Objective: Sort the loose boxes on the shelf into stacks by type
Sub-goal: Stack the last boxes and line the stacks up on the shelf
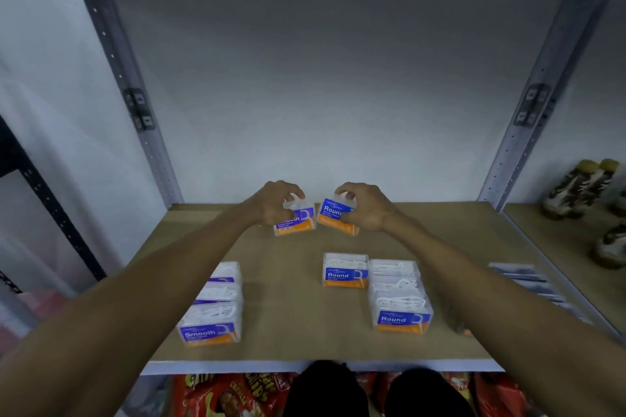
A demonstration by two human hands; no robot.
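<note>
Smooth box [295, 218]: at the shelf's back, pinched in the left hand [274, 201] grip.
Round box [338, 215]: just beside it, tilted, pinched in the right hand [367, 208] grip.
Smooth stack [213, 306]: nearer, below the left grip.
Round stack [399, 296]: nearer, below the right grip, a single Round box [345, 270] touching it.
Shelf [294, 322]: brown board.

Likely stockroom: metal shelving [142, 132], snack packs [233, 396]

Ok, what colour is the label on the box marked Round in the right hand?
Blue with white lettering, above an orange band, on the Round box in the right hand; head view.
</note>
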